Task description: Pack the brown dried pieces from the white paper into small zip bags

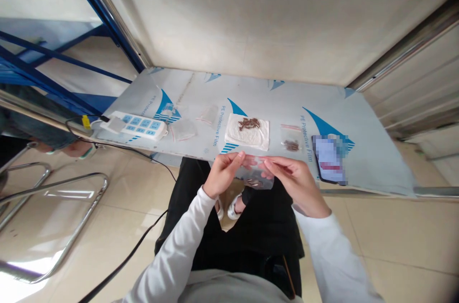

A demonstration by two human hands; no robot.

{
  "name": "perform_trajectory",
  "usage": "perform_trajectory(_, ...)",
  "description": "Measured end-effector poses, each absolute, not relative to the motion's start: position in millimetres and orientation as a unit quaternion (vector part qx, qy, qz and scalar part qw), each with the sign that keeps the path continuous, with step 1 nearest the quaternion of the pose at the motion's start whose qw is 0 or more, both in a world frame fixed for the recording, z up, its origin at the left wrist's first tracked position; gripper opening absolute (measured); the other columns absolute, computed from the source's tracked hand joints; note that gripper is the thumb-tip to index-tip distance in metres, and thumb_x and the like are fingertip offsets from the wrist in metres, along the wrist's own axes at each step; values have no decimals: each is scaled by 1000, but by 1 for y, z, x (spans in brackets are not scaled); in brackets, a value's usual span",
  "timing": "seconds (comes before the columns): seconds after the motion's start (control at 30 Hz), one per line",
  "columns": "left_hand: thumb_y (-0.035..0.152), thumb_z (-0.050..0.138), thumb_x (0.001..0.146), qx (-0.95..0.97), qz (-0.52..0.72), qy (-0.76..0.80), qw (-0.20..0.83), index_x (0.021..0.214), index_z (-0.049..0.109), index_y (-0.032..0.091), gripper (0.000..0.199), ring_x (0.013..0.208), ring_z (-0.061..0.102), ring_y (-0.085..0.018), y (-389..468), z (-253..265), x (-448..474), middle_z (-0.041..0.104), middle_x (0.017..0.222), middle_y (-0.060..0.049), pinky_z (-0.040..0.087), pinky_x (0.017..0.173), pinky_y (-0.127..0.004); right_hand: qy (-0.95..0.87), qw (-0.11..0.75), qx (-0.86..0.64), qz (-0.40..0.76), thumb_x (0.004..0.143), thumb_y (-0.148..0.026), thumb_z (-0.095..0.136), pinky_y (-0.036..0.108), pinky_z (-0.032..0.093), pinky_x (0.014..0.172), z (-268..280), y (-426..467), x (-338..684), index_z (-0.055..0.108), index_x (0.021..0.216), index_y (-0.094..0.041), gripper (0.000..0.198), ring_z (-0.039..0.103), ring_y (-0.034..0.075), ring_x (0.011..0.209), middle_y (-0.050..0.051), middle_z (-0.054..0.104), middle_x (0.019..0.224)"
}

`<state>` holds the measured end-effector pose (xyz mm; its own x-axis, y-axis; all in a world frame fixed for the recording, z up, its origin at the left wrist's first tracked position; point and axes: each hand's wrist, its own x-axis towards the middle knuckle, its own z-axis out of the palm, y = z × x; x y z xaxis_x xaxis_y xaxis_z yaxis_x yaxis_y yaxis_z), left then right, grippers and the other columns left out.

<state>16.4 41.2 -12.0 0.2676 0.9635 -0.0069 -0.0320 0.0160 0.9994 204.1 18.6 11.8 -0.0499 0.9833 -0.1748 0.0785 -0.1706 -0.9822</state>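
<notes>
A small clear zip bag [258, 181] with several brown metal-looking pieces at its bottom hangs between my hands, just off the table's front edge. My left hand [226, 170] pinches one top corner at the red-striped seal. At the other top corner, my right hand [290, 178] pinches the same strip. Beyond them, a white square pad or tray [247, 141] carries a pile of similar brown pieces [248, 124]. To its right lies another zip bag [291, 138] with brown pieces inside. What exactly the pieces are is too small to tell.
On the film-covered table [251, 88] several clear bags [184, 129] lie at the left, near a white power strip [139, 125]. A phone [328, 159] rests at the right front edge. A black cable [143, 226] crosses the floor beside a metal-framed chair [96, 198]. Someone's leg [46, 124] shows at far left.
</notes>
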Motion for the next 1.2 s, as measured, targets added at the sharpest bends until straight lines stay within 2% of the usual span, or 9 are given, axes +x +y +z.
perform_trajectory(0.1, 46, 40, 95, 594, 442, 490, 460, 94, 74, 13, 48, 78, 70, -19, 67, -24, -2, 76, 88, -11, 54, 79, -32, -461, 465, -587, 475, 73, -44, 75, 32, 57, 65, 5, 44, 230, 71, 107, -18, 43, 69, 19, 67, 8, 76, 84)
perform_trajectory(0.23, 22, 50, 89, 635, 338, 677, 153, 114, 66, 16, 31, 95, 67, -21, 122, -49, -45, 71, 111, -12, 49, 87, -34, -436, 480, -674, 353, 69, -43, 75, 36, 56, 65, -27, 100, 288, 66, 111, -12, 52, 68, 22, 65, 13, 74, 87)
perform_trajectory(0.37, 12, 58, 79, 648, 288, 698, 98, 122, 62, 17, 44, 124, 50, -31, 166, -67, -70, 55, 138, -15, 35, 103, -47, -482, 346, -787, 170, 73, -39, 67, 45, 52, 80, -59, 141, 334, 65, 107, -10, 45, 68, 28, 78, 18, 72, 91)
perform_trajectory(0.47, 13, 58, 80, 666, 255, 695, 85, 105, 71, 20, 29, 120, 52, -32, 179, -72, -71, 63, 129, -12, 31, 104, -50, -516, 281, -808, 52, 73, -35, 63, 49, 44, 94, -65, 146, 343, 61, 113, -7, 49, 62, 34, 100, 21, 68, 106)
perform_trajectory(0.6, 22, 48, 89, 658, 251, 708, 53, 95, 74, 19, 26, 114, 53, -32, 174, -65, -69, 70, 113, -12, 26, 103, -52, -563, 308, -766, -38, 75, -35, 57, 50, 38, 101, -52, 125, 321, 61, 116, -9, 49, 53, 35, 115, 20, 65, 115)
perform_trajectory(0.73, 29, 47, 91, 616, 321, 719, 32, 103, 72, 18, 30, 98, 62, -28, 139, -43, -49, 71, 104, -13, 39, 90, -43, -578, 421, -696, 67, 83, -39, 55, 42, 51, 84, -28, 90, 251, 64, 114, -15, 40, 64, 27, 94, 16, 66, 114)
perform_trajectory(0.93, 33, 60, 84, 570, 465, 642, 214, 82, 71, 21, 17, 66, 66, -15, 54, -9, 15, 72, 72, -2, 47, 67, -25, -569, 467, -543, 404, 85, -49, 60, 28, 53, 72, -8, 55, 138, 68, 104, -18, 37, 68, 21, 89, 9, 72, 102)
perform_trajectory(1.1, 40, 63, 81, 544, 442, 651, 291, 75, 70, 20, 21, 61, 66, -16, 28, -2, 11, 72, 68, -1, 47, 63, -26, -600, 419, -539, 416, 89, -47, 54, 28, 51, 62, -14, 50, 140, 73, 84, -19, 35, 67, 19, 65, 5, 73, 73)
perform_trajectory(1.2, 37, 62, 81, 608, 405, 643, 228, 72, 66, 20, 19, 65, 65, -18, 26, -3, -3, 70, 66, -2, 47, 69, -30, -631, 391, -574, 345, 89, -39, 56, 28, 48, 61, -9, 46, 152, 74, 83, -21, 27, 66, 19, 61, 4, 72, 69)
